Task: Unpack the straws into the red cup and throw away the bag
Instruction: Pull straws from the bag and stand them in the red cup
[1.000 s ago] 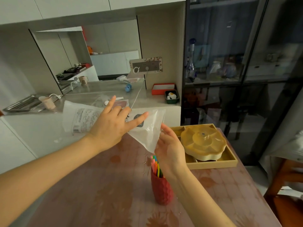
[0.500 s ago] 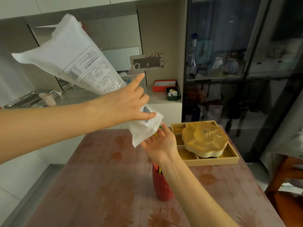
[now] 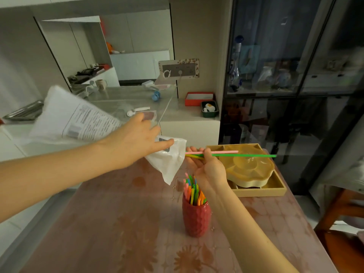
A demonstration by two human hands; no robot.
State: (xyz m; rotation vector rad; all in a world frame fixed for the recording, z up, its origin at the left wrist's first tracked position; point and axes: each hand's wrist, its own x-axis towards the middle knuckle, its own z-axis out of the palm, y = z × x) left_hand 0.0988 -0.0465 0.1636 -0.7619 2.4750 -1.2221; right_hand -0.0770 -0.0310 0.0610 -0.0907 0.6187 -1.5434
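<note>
Three straws (image 3: 220, 154) (pink, green, yellow) lie horizontal, pinched by right hand (image 3: 208, 168), left ends at the edge of the white plastic bag (image 3: 169, 160). Left hand (image 3: 136, 142) grips the bag's middle. Red cup (image 3: 196, 217), at 6 o'clock below the right hand, stands upright on the table (image 3: 118, 223) and holds bundled straws (image 3: 194, 191). Lidded tan tray (image 3: 250, 168) sits at 2 o'clock of the cup.

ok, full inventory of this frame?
table: 1, pink floral, foreground
red cup: 1, red, on the table
cup straws: many, mixed colours, in the red cup
bag: 1, white, above the table
held straws: 3 seen, pink, green, yellow, at bag's mouth
snack box: 1, tan, table's far right
red box: 1, red, counter behind
green dish: 1, dark green, beside red box
cabinet: 1, dark glass, right
left hand: 1, grip on bag
right hand: 1, grip on held straws
</note>
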